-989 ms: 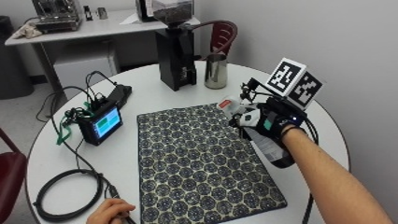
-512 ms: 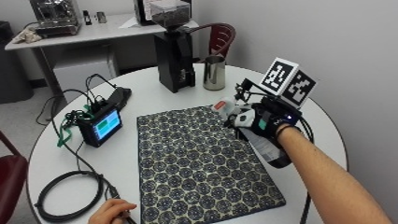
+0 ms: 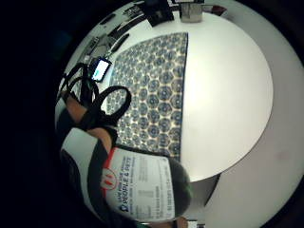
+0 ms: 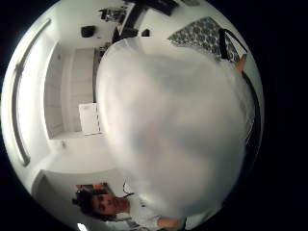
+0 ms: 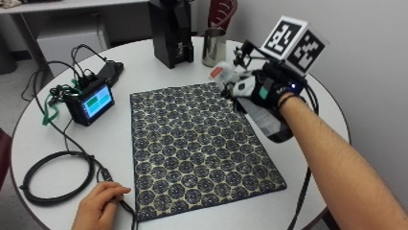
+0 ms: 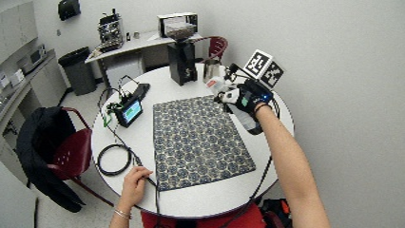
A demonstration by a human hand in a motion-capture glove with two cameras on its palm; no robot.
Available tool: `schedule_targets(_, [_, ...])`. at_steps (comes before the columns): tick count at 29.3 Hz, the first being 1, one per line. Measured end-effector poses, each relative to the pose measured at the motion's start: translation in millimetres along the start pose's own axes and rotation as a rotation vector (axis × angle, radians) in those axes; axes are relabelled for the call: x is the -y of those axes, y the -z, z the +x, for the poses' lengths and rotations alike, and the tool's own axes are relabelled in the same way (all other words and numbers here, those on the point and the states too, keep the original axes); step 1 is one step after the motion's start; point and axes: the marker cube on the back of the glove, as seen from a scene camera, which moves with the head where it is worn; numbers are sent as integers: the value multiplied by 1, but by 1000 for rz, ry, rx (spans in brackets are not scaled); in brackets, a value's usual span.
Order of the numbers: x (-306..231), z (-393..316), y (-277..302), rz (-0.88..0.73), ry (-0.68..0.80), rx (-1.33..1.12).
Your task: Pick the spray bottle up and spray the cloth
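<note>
Lifted slightly, hand (image 5: pixel 265 88) grips spray bottle (image 5: pixel 267 120), label reading "PEOPLE & PETS", beside cloth (image 5: pixel 198 148)

- The cloth (image 5: pixel 201 148) is dark navy with a repeating pattern of pale rosettes, edged by a dark border.
- The surface (image 5: pixel 319 103) is plain white.
- The spray bottle (image 5: pixel 267 120) has a dark grey body, a white head and a red nozzle tip; its label (image 3: pixel 145 187) is white with blue print and a red mark.
- The hand (image 5: pixel 265 88) wears black.
- The small screen (image 5: pixel 96 103) glows blue and green in a black case.
- The coiled cable (image 5: pixel 54 175) is black.
- The cup (image 5: pixel 213 45) is silvery metal.
</note>
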Motion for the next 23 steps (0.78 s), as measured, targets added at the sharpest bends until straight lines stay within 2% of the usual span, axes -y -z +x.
schedule_targets(5, [-2, 25, -22, 21, -26, 55])
schedule_targets(9, [-2, -11, -11, 167, 85, 208])
schedule_targets(13, [4, -52, -25, 228, 198, 351])
schedule_targets(17, [26, -82, -71, 220, 271, 473])
schedule_targets(23, [54, -83, -163, 113, 274, 566])
